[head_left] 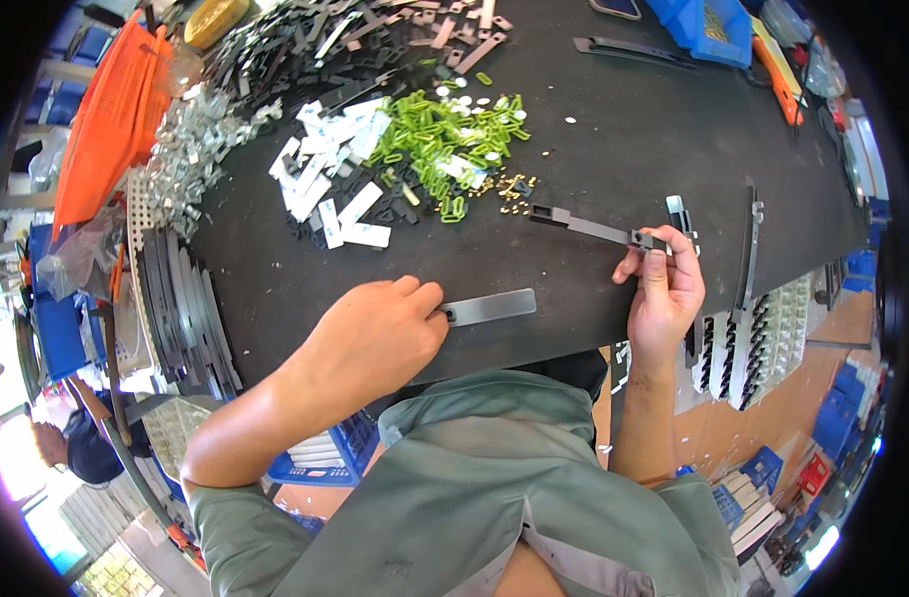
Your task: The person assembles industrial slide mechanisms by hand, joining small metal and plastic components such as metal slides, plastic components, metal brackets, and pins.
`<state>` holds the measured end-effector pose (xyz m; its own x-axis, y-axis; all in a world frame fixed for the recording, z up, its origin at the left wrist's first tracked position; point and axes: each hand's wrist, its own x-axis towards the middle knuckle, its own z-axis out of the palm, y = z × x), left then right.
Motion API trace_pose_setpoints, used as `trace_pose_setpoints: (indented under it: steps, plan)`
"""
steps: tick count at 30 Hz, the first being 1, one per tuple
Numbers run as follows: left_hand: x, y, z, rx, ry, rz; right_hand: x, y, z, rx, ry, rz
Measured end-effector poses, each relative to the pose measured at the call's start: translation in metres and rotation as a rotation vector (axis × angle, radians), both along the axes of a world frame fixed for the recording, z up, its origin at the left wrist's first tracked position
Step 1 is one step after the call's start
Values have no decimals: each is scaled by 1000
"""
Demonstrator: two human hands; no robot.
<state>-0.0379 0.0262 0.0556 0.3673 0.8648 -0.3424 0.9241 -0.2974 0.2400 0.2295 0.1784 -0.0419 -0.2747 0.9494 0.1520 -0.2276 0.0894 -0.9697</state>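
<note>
Above the table's near side, my right hand (667, 289) pinches one end of a long narrow dark grey bar (599, 230) between thumb and fingers. The bar points left, with a black block-like piece at its far end. My left hand (387, 320) is curled closed at the left end of a flat grey metal strip (494, 307), which lies close to the table's near edge; its fingertips are partly hidden. Just beyond my right hand sits a small pale-topped part (677, 209). Further right lies another long dark bar (750, 244).
Farther off lie piles of green oval rings (445, 134), white rectangular pieces (360, 204), small brass bits (515, 189), clear-silvery parts (191, 149) and dark strips (275, 55). A blue bin (708, 30) and an orange-handled tool (776, 80) are far right. An orange basket (106, 129) stands left.
</note>
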Motion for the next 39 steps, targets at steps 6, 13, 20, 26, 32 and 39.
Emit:
trace_pose_setpoints:
  steps: [6, 13, 20, 26, 32, 39]
  plan:
    - [2, -13, -15, 205, -66, 67, -3, 2, -1, 7, 43, -4]
    - [6, -17, -13, 247, -218, 202, 0, 3, -1, 3, 12, -25]
    - [13, -36, -36, 493, -367, 507, 2, -3, 1, -17, 47, -31]
    - [13, -46, -36, 661, -459, 843, -2, -19, 27, -77, 44, 65]
    - [-1, -47, -37, 604, -460, 645, -8, -30, 35, -142, 1, 185]
    - [10, -47, -33, 584, -519, 557, -20, -52, 24, -287, 9, 363]
